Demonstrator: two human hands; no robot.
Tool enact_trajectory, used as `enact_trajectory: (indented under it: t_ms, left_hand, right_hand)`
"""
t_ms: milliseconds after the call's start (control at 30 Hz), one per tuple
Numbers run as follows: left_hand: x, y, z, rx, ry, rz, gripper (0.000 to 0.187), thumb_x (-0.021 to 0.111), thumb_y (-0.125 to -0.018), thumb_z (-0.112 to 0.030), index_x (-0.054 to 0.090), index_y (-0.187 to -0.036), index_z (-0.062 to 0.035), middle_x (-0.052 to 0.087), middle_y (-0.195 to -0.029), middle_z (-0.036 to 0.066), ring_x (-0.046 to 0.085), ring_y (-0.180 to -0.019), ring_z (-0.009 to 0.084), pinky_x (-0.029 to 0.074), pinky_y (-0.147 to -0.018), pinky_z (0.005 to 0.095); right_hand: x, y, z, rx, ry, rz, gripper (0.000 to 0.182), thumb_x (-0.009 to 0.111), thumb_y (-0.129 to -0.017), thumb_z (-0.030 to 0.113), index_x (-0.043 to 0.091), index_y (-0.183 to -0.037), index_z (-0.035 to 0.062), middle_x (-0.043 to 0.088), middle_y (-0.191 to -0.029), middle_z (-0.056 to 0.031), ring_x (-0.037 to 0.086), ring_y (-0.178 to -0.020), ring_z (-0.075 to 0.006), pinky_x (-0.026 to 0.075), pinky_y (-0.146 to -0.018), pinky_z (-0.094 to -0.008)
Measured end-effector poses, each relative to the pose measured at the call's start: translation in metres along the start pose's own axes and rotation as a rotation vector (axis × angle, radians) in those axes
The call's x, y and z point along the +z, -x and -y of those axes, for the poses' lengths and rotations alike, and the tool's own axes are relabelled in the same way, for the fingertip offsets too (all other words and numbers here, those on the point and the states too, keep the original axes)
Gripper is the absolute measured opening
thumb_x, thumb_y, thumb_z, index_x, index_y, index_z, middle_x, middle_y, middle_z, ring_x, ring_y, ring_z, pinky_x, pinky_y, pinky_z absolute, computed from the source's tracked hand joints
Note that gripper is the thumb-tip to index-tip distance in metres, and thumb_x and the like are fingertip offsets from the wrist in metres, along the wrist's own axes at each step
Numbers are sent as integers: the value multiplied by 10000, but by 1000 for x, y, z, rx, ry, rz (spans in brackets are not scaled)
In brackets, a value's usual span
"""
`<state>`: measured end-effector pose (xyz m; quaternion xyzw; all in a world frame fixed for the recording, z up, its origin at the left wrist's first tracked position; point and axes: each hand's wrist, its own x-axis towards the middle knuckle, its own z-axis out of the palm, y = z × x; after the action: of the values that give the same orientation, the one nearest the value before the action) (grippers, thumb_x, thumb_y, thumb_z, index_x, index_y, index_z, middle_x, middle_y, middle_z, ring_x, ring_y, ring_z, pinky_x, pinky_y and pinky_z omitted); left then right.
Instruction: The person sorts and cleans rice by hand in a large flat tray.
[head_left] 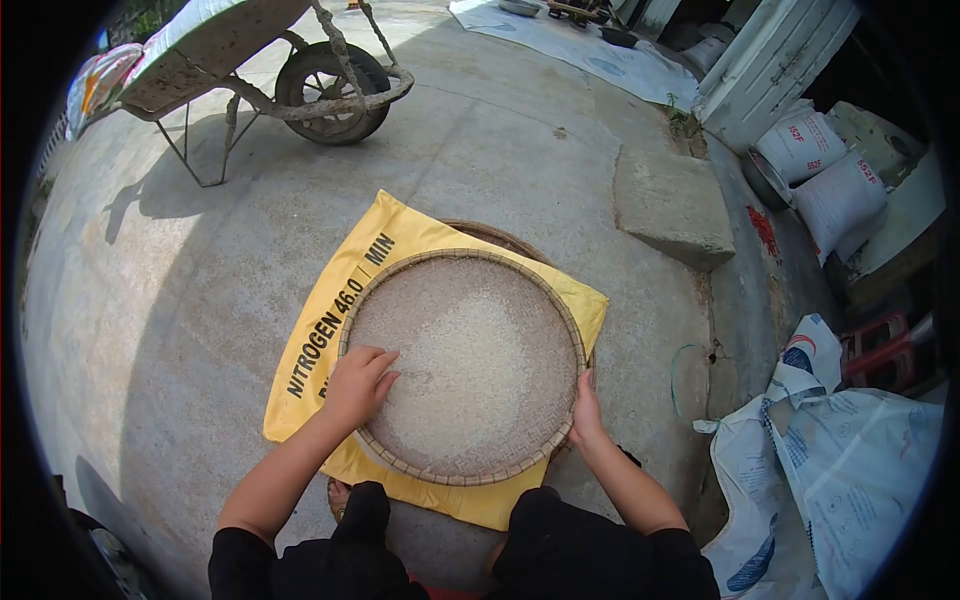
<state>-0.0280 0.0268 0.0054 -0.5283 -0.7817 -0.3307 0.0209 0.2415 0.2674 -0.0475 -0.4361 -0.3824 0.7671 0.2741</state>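
A round woven winnowing basket (364,436) lies in front of me, tilted slightly, with a spread of pale rice grains (470,360) across its mesh. My right hand (587,412) grips the basket's right rim, thumb up along the outside and the other fingers hidden underneath. Over the left rim reaches my left hand (360,386), its fingers bent above the inner edge of the rice, with a small gap between thumb and forefinger. Nothing shows in that hand. Beneath the basket is a yellow sack (320,330) with black lettering. A second basket rim (497,235) peeks out behind.
A wheelbarrow (330,95) stands at the upper left. To the right are a concrete step (672,205), white filled sacks (840,200), crumpled white-blue sacks (860,470) and a red plastic stool (877,350). A sheet (580,50) covers ground at the back.
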Motion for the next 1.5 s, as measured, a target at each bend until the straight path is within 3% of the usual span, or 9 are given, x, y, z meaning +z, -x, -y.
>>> enact_trajectory:
  t_ms: [200,633,833,900,933,1000,1267,1333,1500]
  left_hand:
    - [43,-3,-20,198,22,196,101,607,-752,-145,600,-830,-80,556,-801,64,546,-812,242,458,-698,356]
    - [40,7,-13,185,-64,278,88,610,-762,-118,574,-822,-66,567,-825,86,560,-821,266,471,-675,367]
    - [-17,29,25,-167,67,1,85,635,-738,-49,577,-798,-36,580,-793,106,560,-785,302,454,-678,363]
    - [-12,54,56,-567,129,-31,84,647,-735,-58,599,-795,-25,586,-774,108,568,-768,296,456,-674,356]
    - [-8,60,60,-569,127,-30,84,647,-735,-58,599,-795,-25,586,-774,108,568,-768,296,456,-674,356]
    - [-7,72,63,-292,-32,46,111,656,-746,-72,613,-834,-20,591,-767,114,578,-748,281,467,-662,351]
    - [-13,7,25,-172,-80,-119,166,653,-754,-96,646,-911,-44,598,-823,105,569,-808,280,466,-701,355]
    - [-7,-12,4,-91,-13,4,259,658,-749,-131,623,-995,-55,596,-858,99,565,-846,270,461,-725,361]
    - [43,-22,-11,63,-5,197,216,641,-750,-137,598,-946,-58,581,-860,102,548,-876,272,457,-742,363]
  right_hand:
    - [2,-4,-5,41,39,-15,588,360,-949,433,391,-1265,-61,490,-1244,-154,493,-1106,-245,392,-953,-356]
    - [0,-5,-6,56,10,14,609,357,-945,451,384,-1273,-62,478,-1259,-152,481,-1118,-245,383,-956,-349]
    - [-14,-11,-7,13,1,55,620,340,-944,466,372,-1284,-51,465,-1273,-157,474,-1129,-262,372,-971,-372]
    - [-9,-3,-2,-9,33,-5,631,344,-937,481,362,-1295,-39,459,-1278,-160,467,-1140,-271,369,-978,-380]
    - [-9,-4,0,-7,32,-3,631,344,-937,481,362,-1295,-39,459,-1278,-160,467,-1140,-271,369,-978,-380]
    - [-13,-3,0,22,27,-13,639,347,-932,489,355,-1303,-31,451,-1286,-162,460,-1150,-279,371,-978,-384]
    - [-16,-10,-9,1,19,11,636,343,-935,483,336,-1312,-29,451,-1284,-162,462,-1145,-279,372,-976,-382]
    - [-9,-7,-10,-7,-2,4,629,339,-939,475,338,-1310,-33,457,-1277,-162,464,-1142,-276,369,-978,-380]
    - [3,-4,-3,45,16,33,604,326,-950,454,361,-1290,-44,465,-1268,-158,464,-1143,-259,366,-981,-373]
